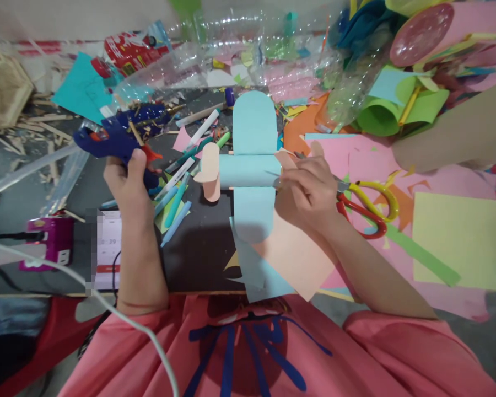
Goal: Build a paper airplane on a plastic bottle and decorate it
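Note:
My left hand [129, 175] is wrapped round the handle of a dark blue glue gun [111, 135] with an orange-red trigger, its nozzle pointing right. A light blue paper airplane [254, 124] with rounded wings and a rolled body lies at the centre, with peach paper tail pieces [210, 165] at its left end. At the right end of the body, my right hand [310, 182] pinches a small peach paper strip [286, 160]. Peach and light blue sheets [295, 248] lie below the plane and partly under my right hand.
Red and yellow scissors [370, 204] lie right of my right hand. Markers [177, 207] are scattered left of the plane. A phone [108, 248] and purple socket block [49, 242] sit lower left. Plastic bottles [231, 33] and rolled paper [380, 116] line the back.

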Tool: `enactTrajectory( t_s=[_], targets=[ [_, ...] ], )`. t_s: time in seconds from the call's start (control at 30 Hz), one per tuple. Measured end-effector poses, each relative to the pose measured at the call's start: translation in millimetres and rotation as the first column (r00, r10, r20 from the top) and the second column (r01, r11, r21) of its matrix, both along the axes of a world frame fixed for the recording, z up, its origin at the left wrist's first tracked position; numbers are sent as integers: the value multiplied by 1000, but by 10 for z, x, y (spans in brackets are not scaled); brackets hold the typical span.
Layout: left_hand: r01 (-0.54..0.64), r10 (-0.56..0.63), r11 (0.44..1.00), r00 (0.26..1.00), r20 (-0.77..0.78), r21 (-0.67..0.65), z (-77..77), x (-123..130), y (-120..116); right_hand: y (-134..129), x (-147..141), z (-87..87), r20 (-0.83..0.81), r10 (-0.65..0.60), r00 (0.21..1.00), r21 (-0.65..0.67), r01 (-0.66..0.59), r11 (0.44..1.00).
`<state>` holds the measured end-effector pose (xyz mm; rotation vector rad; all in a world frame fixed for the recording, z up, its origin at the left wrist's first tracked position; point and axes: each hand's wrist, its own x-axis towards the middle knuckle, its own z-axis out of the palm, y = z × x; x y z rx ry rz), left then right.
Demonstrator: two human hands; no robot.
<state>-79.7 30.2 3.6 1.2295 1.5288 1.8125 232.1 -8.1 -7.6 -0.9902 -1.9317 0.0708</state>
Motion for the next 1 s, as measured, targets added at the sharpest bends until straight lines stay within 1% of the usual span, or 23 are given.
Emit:
enactTrajectory(
  t_s=[0.07,0.13,0.2,0.23,0.33,0.37,0.43,0.5,0.57,0.63,0.7,0.77,0.87,1.0],
  targets=[
    [25,-25,999,1000,-6,21,56,60,-22,-2,14,12,39,-12,999,-75,15,997],
    [73,-72,997,997,-30,24,106,132,-63,-3,10,4,47,-42,998,-86,46,995],
    [159,-158,987,987,-39,18,147,212,-136,-4,-14,-25,36,-86,996,-75,88,993],
    [216,-216,976,975,-45,-6,160,252,-182,-5,-30,-44,31,-111,993,-78,113,991],
    [382,-389,919,919,-61,-97,163,347,-323,-10,-73,-94,28,-158,987,-95,160,983],
    [424,-435,896,898,-68,-136,151,366,-359,-12,-81,-105,29,-159,987,-102,161,982],
    [466,-495,857,863,-102,-221,113,383,-399,-13,-82,-119,29,-137,990,-117,140,983],
    [468,-523,838,837,-163,-281,68,382,-402,-13,-75,-130,29,-112,993,-144,115,983],
    [448,-532,833,810,-247,-326,38,377,-386,-12,-66,-145,31,-100,995,-187,104,977],
    [407,-528,835,781,-333,-371,43,385,-374,-11,-64,-162,37,-97,995,-240,103,965],
    [351,-528,827,752,-394,-439,85,413,-380,-11,-65,-174,45,-97,994,-269,105,957],
    [322,-550,801,728,-409,-505,148,457,-399,-10,-69,-179,55,-105,993,-271,117,956],
    [320,-587,764,705,-398,-560,224,522,-426,-7,-71,-175,69,-116,991,-260,130,957],
    [302,-589,740,722,-363,-602,253,569,-433,-3,-63,-177,80,-107,991,-280,125,952]
  ],
)
